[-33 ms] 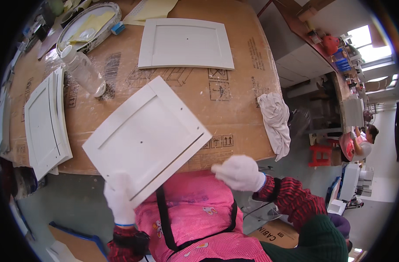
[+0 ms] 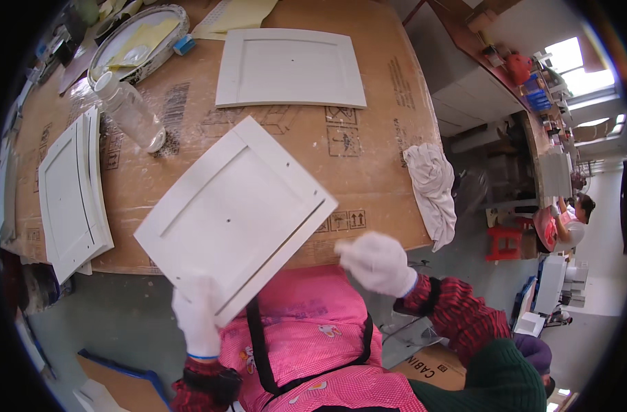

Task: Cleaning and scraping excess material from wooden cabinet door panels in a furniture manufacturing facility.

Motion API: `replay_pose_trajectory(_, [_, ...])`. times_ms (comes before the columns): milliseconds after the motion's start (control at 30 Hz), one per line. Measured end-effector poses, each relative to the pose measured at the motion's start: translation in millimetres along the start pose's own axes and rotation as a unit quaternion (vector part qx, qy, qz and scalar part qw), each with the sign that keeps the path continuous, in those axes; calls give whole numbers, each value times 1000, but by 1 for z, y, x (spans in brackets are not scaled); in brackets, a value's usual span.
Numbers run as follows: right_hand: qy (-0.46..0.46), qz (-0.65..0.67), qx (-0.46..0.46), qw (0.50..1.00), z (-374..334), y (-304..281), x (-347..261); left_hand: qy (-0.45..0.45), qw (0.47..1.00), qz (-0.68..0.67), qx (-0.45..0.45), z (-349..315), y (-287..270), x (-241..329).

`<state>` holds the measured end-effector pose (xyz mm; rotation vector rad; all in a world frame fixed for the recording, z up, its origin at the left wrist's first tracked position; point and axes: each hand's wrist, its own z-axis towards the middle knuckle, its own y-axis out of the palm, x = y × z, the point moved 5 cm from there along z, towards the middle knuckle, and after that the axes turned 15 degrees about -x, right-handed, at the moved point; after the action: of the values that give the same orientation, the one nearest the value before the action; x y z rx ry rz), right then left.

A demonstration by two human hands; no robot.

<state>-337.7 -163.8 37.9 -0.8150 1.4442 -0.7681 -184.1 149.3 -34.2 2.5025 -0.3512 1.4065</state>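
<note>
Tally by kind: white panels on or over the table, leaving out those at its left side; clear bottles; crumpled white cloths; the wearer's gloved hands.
Held white panel plus far white panel: 2
Clear bottle: 1
Crumpled white cloth: 1
Left gloved hand plus right gloved hand: 2
Total: 6

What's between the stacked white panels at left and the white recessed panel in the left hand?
Brown cardboard, with a clear white-capped bottle toward the far end, in the head view.

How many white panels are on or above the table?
4 at least: the held panel in the left hand, the far panel beyond it, and two or more in the left stack, where others may be hidden.
</note>
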Motion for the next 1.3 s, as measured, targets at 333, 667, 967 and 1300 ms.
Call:
replay_pose_trajectory(333, [107,-114,174,972,78,-19,50,-124,966,2,-226,-42,73,-30])
replay_pose_trajectory(667, [56,-184,19,981,45,30,-12,-121,968,-16,-217,-42,78,-28])
replay_pose_trajectory(967, [-17,-26,-185,982,3,83,-83,-118,955,-71,-262,-37,68,-39])
replay_pose_trajectory(1300, [-49,-57,-161,984,1,87,-98,-67,955,-89,-275,-29,62,-58])
